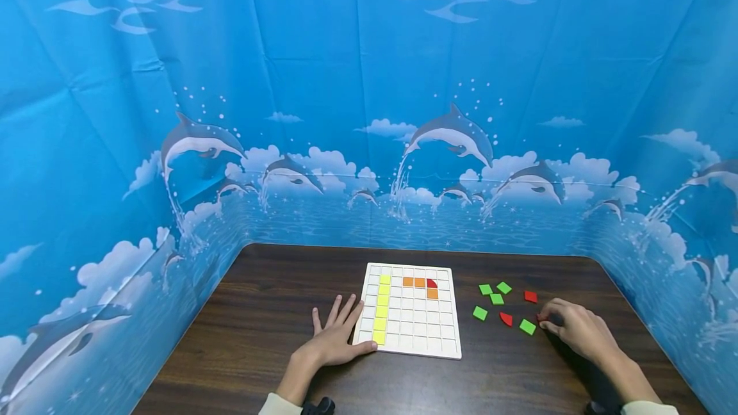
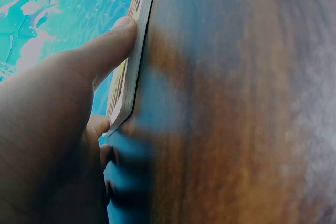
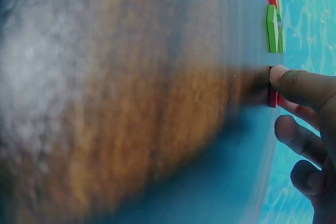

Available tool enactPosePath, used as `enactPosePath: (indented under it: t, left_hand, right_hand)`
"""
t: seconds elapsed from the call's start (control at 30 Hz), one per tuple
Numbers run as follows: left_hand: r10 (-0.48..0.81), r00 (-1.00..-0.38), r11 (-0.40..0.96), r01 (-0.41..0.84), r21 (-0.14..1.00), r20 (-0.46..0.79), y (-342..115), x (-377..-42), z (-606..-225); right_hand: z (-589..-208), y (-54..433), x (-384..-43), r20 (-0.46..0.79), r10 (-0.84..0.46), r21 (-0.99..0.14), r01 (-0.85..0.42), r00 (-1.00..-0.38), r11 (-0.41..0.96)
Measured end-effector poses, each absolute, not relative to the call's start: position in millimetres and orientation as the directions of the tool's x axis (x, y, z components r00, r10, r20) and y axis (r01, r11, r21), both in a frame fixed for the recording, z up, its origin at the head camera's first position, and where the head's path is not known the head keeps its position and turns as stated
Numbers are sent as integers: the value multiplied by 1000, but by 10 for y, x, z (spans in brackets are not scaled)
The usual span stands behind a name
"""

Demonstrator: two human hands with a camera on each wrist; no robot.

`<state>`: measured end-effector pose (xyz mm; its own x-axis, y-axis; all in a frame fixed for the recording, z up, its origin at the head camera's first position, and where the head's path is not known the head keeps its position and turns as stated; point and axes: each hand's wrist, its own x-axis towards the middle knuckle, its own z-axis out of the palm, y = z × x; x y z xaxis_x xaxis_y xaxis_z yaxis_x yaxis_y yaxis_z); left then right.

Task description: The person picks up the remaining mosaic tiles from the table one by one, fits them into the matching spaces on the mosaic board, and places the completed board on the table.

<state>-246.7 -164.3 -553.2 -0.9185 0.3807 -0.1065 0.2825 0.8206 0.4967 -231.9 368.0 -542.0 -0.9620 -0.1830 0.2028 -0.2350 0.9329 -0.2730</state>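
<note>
A white grid board (image 1: 423,319) lies on the table. Down one of its left columns runs a strip of yellow tiles (image 1: 382,301); near its upper right are orange tiles (image 1: 408,282) and a red quarter-round tile (image 1: 432,284). My left hand (image 1: 331,343) rests spread at the board's left side, thumb over the near left corner and fingers along the edge. On the right, my right hand (image 1: 582,330) pinches a red tile (image 3: 273,99) between thumb and index finger, low at the table; the fingers hide most of it. Its other fingers are loosely bent.
Several green square tiles (image 1: 480,313) lie scattered between the board and my right hand. Among them are a red square tile (image 1: 530,296) and a red quarter-round tile (image 1: 506,319). A blue dolphin-print curtain (image 1: 346,114) encloses the dark wooden table (image 1: 254,312) at the back and sides.
</note>
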Motion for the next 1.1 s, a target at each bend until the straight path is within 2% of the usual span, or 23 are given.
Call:
enactPosePath:
  t: [0.23, 0.47, 0.9, 1.1]
  left_hand:
    - [371, -919, 834, 265, 483, -135, -1630, -2459, -5510]
    - [369, -923, 828, 272, 491, -111, -1632, -2480, -5562]
    - [357, -923, 850, 256, 460, -146, -1614, -2461, -5509]
    - [373, -918, 834, 269, 481, -134, -1643, -2467, -5526]
  right_hand:
    - [-5430, 3668, -2334, 198, -181, -258, -230, -963, 938]
    - [-5414, 3666, -2334, 190, -191, -258, -237, -963, 937]
    - [-5400, 3662, -2339, 170, -182, -285, -225, -968, 932]
    - [-5393, 3635, -2330, 178, -188, -299, -235, -966, 925]
